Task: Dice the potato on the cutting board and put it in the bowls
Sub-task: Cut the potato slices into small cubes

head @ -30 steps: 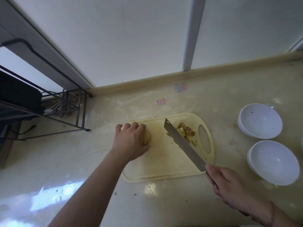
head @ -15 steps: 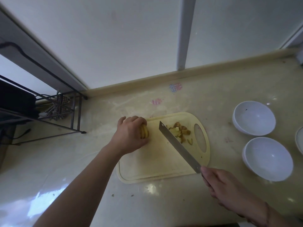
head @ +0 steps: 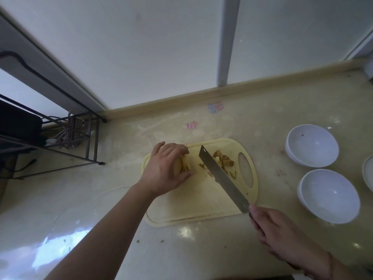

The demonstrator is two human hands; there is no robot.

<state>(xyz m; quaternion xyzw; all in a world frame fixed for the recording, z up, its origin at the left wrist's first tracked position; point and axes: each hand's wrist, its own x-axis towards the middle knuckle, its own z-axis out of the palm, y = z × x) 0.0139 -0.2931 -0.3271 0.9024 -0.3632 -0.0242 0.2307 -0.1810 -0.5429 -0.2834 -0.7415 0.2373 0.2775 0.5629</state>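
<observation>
- The scene is seen from a single head-worn wide-angle camera, aimed forward and down.
- The countertop (head: 262, 122) is viewed from close above, toward the wall (head: 141, 47).
- Both forearms are framed from below.

Table (head: 262, 110): smooth, glossy, pale marbled stone-like top with bright reflections. Cutting board (head: 191, 207): matt, pale yellow, apparently plastic. Knife (head: 222, 178): flat blade of brushed grey metal with a dull sheen. Two bowls (head: 311, 145) (head: 330, 196): glossy white, smooth, probably glazed ceramic. Rack (head: 88, 138): thin dark metal bars, matt. Cloth (head: 69, 131): soft checked fabric hung on the rack.
</observation>
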